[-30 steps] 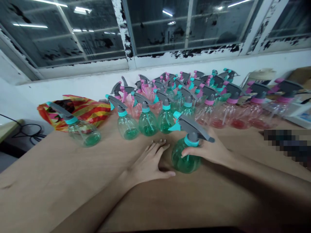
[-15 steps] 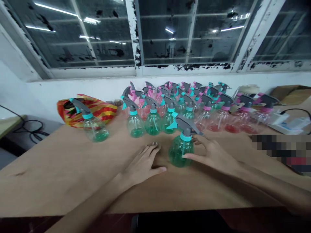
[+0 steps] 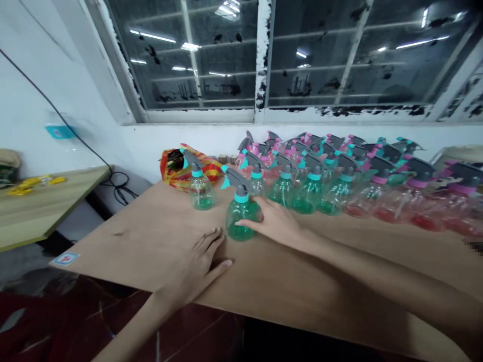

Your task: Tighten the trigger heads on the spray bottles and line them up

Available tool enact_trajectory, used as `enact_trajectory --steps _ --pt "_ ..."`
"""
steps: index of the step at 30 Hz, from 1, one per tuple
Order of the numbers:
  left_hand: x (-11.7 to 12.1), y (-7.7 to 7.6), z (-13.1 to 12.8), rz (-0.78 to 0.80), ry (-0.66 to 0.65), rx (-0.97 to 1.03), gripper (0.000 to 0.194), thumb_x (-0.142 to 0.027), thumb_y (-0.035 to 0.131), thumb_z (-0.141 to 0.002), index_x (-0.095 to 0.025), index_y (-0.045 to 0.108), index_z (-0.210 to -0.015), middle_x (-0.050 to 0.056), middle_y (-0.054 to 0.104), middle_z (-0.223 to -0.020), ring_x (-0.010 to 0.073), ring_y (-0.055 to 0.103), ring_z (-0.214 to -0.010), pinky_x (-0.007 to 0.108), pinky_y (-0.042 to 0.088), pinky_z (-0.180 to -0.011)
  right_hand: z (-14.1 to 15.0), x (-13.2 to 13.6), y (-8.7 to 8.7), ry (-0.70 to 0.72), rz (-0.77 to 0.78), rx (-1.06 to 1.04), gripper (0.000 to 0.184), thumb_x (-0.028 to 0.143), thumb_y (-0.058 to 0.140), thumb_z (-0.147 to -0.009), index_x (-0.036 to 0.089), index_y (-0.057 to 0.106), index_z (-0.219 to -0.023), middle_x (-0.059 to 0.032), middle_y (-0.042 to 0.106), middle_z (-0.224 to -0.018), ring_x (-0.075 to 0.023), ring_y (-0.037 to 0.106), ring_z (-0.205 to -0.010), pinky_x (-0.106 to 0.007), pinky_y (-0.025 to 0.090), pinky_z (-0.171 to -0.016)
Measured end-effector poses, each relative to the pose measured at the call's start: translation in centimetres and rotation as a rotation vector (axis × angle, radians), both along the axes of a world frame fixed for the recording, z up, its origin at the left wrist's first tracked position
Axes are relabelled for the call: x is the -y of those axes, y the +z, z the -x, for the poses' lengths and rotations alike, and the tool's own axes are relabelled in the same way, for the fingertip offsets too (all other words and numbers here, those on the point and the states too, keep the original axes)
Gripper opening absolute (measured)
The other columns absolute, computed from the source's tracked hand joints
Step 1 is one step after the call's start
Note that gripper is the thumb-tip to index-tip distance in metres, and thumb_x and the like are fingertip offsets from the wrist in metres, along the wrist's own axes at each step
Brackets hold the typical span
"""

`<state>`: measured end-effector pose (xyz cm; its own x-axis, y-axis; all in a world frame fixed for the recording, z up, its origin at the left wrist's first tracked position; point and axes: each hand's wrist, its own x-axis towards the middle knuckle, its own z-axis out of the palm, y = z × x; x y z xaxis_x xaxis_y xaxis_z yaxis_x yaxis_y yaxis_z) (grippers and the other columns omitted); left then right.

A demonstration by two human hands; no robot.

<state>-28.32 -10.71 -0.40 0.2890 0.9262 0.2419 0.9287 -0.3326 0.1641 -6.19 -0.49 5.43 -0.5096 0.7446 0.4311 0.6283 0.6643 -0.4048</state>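
Note:
A green spray bottle (image 3: 239,213) with a grey trigger and teal collar stands upright on the brown table (image 3: 151,226). My right hand (image 3: 277,224) reaches across from the right and its fingers wrap the bottle's right side. My left hand (image 3: 198,264) lies flat on the table just in front of the bottle, fingers stretched out, holding nothing. Another green spray bottle (image 3: 199,188) stands alone a little to the left and further back.
Several green spray bottles (image 3: 309,188) and pink ones (image 3: 411,201) stand in rows along the wall under the window. A red and yellow striped bag (image 3: 181,168) lies at the back left. A lower side table (image 3: 41,206) and black cables (image 3: 121,188) are at the left.
The view has swung left. My right hand has closed round the green bottle's side and moved it left, nearer the lone bottle. My left hand stays flat on the table.

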Motion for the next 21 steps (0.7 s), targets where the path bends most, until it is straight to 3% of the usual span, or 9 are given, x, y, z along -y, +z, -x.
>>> enact_trajectory --steps 3,9,21 --pt "0.5 0.0 0.6 0.021 0.035 0.025 0.063 -0.056 0.042 -0.094 -0.016 0.036 -0.141 0.015 0.036 -0.148 0.0284 0.034 -0.136 0.047 0.030 -0.110 2.6 -1.4 0.1 -0.049 -0.007 0.027 0.070 0.061 0.054 -0.080 0.010 0.049 -0.128 -0.0196 0.066 -0.111 -0.0360 0.065 -0.096 -0.044 0.050 -0.076" --pt "1.0 0.1 0.2 0.010 0.039 0.044 0.060 -0.054 0.042 -0.095 -0.017 0.035 -0.142 0.014 0.037 -0.148 0.0270 0.031 -0.138 0.047 0.027 -0.112 5.3 -3.3 0.4 -0.121 0.031 0.066 0.070 0.054 0.049 -0.085 0.004 0.041 -0.133 -0.0216 0.070 -0.088 -0.0361 0.067 -0.080 -0.042 0.046 -0.064" --pt "1.1 -0.2 0.1 0.014 0.061 0.040 0.061 -0.055 0.041 -0.095 -0.016 0.036 -0.142 0.012 0.033 -0.150 0.0264 0.029 -0.139 0.046 0.025 -0.113 7.8 -4.8 0.4 -0.187 0.080 0.067 0.067 0.038 0.048 -0.090 0.001 0.028 -0.142 -0.0211 0.070 -0.089 -0.0322 0.066 -0.078 -0.038 0.043 -0.065"
